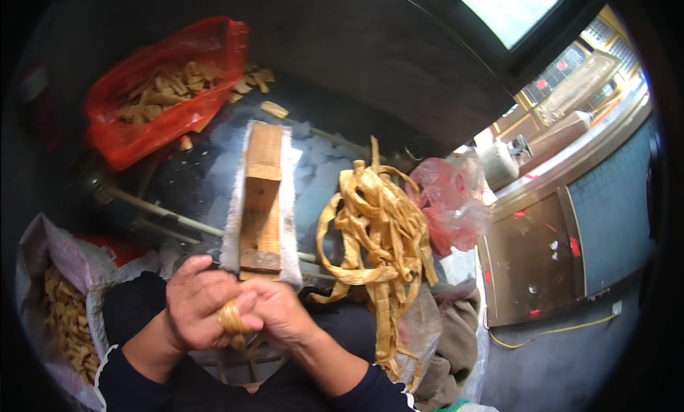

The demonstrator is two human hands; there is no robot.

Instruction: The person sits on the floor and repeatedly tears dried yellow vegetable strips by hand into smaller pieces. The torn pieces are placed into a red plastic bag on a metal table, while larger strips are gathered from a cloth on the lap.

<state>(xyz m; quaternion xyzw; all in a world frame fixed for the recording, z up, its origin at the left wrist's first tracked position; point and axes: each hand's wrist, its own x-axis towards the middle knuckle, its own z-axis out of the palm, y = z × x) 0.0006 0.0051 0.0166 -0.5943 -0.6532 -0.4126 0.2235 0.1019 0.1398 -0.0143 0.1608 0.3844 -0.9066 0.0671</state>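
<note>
Both of my hands meet low in front of my body. Between my left hand (195, 305) and my right hand (280, 308) is a small coil of yellow strip (231, 317), wrapped tight and pressed by the fingers of both. A short loose piece shows just below it. Just beyond the hands a wooden block stand (262, 198) with an open hollow rests on a white cloth (288, 214). To the right of it hangs a tangled heap of long yellow-brown strips (374, 225), with ends trailing down beside my right forearm.
A red plastic bag (115, 139) at the upper left holds many short yellow pieces (171, 89), some spilled beside it. At the lower left, a woven sack (99, 284) contains more coiled pieces (69, 326). A pink plastic bag (443, 198) and a brown cloth (451, 353) lie right of the strips.
</note>
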